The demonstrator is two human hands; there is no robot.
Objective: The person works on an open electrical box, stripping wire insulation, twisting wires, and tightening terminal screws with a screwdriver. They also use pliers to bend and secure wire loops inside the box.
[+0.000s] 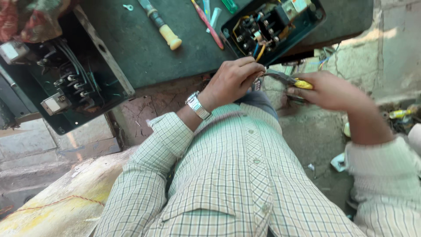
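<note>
My left hand [232, 81], with a metal wristwatch [198, 105] on the wrist, is closed in a pinch just below an open dark electrical box [272, 26] full of coloured wires. What the fingers pinch is too small to tell. My right hand [331, 90] grips yellow-handled pliers [289, 80], whose metal jaws point left and meet the left fingertips. Both hands hang at the near edge of the dark green table [144, 57], above my checked shirt.
A second open electrical box [66, 83] lies at the table's left. A cream-handled screwdriver [162, 26], a red-handled tool [208, 24] and a green-handled one [229, 6] lie on the table. Cracked ground and scattered bits are at the right.
</note>
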